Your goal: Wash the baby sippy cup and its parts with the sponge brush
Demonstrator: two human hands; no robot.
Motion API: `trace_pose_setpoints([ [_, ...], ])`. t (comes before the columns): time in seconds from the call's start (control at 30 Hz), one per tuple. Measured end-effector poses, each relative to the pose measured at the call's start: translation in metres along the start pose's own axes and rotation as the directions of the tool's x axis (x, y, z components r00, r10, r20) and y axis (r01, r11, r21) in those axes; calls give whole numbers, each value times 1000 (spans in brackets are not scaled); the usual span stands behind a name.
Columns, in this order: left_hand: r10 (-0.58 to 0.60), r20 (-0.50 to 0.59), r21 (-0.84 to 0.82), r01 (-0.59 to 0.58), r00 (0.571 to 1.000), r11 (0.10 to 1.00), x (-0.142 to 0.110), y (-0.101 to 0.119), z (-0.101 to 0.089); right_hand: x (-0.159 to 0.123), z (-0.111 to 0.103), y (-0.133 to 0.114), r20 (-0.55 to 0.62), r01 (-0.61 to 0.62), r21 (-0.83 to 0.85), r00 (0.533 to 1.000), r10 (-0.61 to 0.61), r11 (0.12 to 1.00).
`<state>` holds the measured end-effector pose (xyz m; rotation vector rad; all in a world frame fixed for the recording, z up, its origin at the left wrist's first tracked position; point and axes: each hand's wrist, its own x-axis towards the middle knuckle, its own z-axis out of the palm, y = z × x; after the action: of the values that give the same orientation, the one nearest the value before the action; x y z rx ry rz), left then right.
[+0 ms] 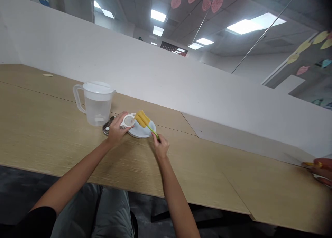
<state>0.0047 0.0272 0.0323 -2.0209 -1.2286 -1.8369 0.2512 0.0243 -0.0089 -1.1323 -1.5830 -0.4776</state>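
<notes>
My left hand [117, 126] is closed around a small white cup [129, 120], its round grey-centred face turned toward me. My right hand [160, 144] grips the thin green handle of a sponge brush [142, 118]. The brush's yellow sponge head is beside the cup's right edge; whether they touch I cannot tell. Under both lies a white dish [142, 131] on the table. A shiny metal tray [105, 128] with a small white item on it sits partly hidden behind my left hand.
A clear plastic pitcher [98, 106] with a white lid and water inside stands behind my left hand. A white partition [155, 79] runs along the back of the wooden table [207, 172]. At the far right another person's hand [321, 168] holds something yellow.
</notes>
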Motion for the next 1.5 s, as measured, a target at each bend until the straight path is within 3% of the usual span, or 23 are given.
trace_pose_setpoints([
  [0.27,43,40,44,-45,998,998,1,-7,-1,0,0,0,-57,14,-60,998,-18,998],
  [0.5,52,-41,147,-46,998,988,5,-11,-4,2,-7,-6,40,135,-14,990,-134,991],
  [0.97,197,77,171,-208,977,963,6,-15,-10,4,-7,-5,67,260,-134,965,-253,956],
  [1.27,228,56,168,-235,972,957,7,-12,-11,9,-11,-13,19,304,-206,952,-307,930],
  [1.5,398,54,198,-401,916,895,4,-14,-7,10,-11,-22,-10,316,-280,943,-332,906],
])
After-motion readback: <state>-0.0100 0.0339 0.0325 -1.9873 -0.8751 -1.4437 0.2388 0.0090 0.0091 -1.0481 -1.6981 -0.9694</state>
